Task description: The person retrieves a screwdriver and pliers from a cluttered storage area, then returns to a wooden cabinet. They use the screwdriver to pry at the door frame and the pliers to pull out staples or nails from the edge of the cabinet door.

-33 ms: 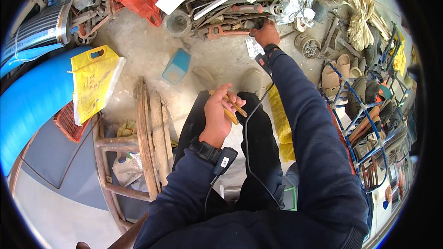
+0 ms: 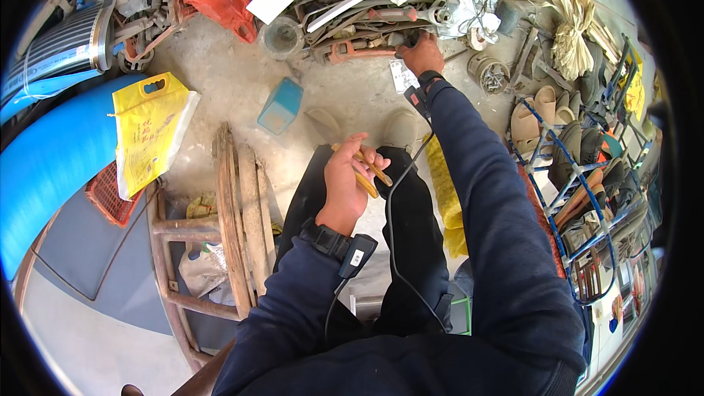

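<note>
Above my lap, my left hand (image 2: pixel 346 183) is closed round a pair of yellow-handled pliers (image 2: pixel 375 170). Its two handles stick out to the right, and the jaws are hidden by the hand. My right arm stretches forward to a heap of metal tools (image 2: pixel 359 22) on the floor. There my right hand (image 2: pixel 425 54) has its fingers curled at a dark item I cannot make out. Just left of that hand lies an orange pipe wrench (image 2: pixel 345 51). A small white printed card (image 2: pixel 402 75) lies on the concrete beside my wrist.
A blue plastic box (image 2: pixel 281 105) and a clear tub (image 2: pixel 282 37) stand ahead. A can of nails (image 2: pixel 489 73) sits right of my right hand. Wooden planks (image 2: pixel 233 213) lean at left; a blue shoe rack (image 2: pixel 579 183) stands right. A cable (image 2: pixel 394 249) hangs across my lap.
</note>
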Tool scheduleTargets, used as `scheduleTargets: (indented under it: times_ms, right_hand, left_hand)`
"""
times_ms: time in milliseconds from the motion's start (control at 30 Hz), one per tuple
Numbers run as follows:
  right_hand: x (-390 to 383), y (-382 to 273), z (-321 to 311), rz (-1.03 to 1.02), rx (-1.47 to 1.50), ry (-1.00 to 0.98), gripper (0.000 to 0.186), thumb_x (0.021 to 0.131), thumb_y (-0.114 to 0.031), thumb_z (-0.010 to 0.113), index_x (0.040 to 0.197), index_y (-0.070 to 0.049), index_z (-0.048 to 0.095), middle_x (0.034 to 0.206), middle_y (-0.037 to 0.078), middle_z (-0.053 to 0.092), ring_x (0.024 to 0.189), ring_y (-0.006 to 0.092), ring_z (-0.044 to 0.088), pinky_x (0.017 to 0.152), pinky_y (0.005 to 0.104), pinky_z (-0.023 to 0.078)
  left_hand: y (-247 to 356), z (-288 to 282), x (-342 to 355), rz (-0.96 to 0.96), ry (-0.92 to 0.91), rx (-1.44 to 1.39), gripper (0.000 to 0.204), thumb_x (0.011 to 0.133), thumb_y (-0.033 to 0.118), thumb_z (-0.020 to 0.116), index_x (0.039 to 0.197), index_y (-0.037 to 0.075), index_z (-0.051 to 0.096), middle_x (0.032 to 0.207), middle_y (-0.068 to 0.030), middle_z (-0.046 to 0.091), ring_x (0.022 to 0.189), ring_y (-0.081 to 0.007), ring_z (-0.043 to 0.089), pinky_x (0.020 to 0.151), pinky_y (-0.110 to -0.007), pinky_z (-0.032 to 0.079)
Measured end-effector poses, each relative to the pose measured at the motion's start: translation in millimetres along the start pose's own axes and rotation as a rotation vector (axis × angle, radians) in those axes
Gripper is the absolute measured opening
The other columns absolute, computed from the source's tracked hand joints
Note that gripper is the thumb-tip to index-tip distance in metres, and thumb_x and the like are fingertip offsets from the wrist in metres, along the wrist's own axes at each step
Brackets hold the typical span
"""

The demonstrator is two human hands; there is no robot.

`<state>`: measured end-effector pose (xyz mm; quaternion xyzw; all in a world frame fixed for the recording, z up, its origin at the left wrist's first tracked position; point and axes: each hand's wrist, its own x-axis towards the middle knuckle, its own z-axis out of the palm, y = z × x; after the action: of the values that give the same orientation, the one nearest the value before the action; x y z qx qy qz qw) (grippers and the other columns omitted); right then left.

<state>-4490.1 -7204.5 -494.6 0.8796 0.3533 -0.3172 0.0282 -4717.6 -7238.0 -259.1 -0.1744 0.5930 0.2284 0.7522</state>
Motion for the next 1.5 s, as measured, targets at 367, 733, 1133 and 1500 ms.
scheduleTargets:
  times_ms: [367, 733, 1133, 1500]
  right_hand:
    - [-17, 7, 1, 0.049, -0.134, -0.212, 0.077, 0.074, -0.055, 0.072, 0.125, 0.0, 0.056, 0.127, 0.023, 0.059, 0.111, 0.0393, 0.064, 0.092, 0.0482, 0.051]
    - [-29, 19, 8, -0.004, -0.152, -0.224, 0.083, 0.071, -0.06, 0.076, 0.129, -0.004, 0.056, 0.125, 0.019, 0.061, 0.11, 0.0382, 0.065, 0.091, 0.0489, 0.053]
    - [-42, 80, 20, -0.124, 0.058, -0.119, 0.075, 0.073, -0.051, 0.08, 0.126, -0.002, 0.059, 0.119, 0.022, 0.061, 0.109, 0.0377, 0.062, 0.092, 0.0459, 0.051]
    - [-28, 107, 10, -0.486, 0.149, -0.072, 0.03, 0.079, -0.02, 0.075, 0.104, -0.005, 0.065, 0.098, 0.017, 0.062, 0.089, 0.0393, 0.065, 0.078, 0.0479, 0.053]
  left_hand:
    - [-2, -2, -1, -0.007, -0.018, -0.021, 0.018, 0.096, 0.017, 0.058, 0.107, 0.003, 0.057, 0.072, -0.0063, 0.053, 0.072, -0.0234, 0.056, 0.083, -0.046, 0.051]
    - [5, -8, -4, 0.008, -0.04, -0.042, 0.019, 0.096, 0.019, 0.057, 0.108, 0.004, 0.058, 0.072, -0.0062, 0.053, 0.073, -0.024, 0.056, 0.084, -0.045, 0.05]
    - [91, 31, -33, 0.33, -0.277, 0.248, 0.028, 0.101, 0.018, 0.047, 0.123, 0.001, 0.047, 0.073, -0.0041, 0.051, 0.074, -0.0201, 0.056, 0.084, -0.043, 0.05]
    - [103, 125, -24, 0.503, -0.615, 0.446, 0.029, 0.102, 0.02, 0.042, 0.123, 0.0, 0.048, 0.071, -0.0031, 0.051, 0.072, -0.0179, 0.055, 0.084, -0.042, 0.049]
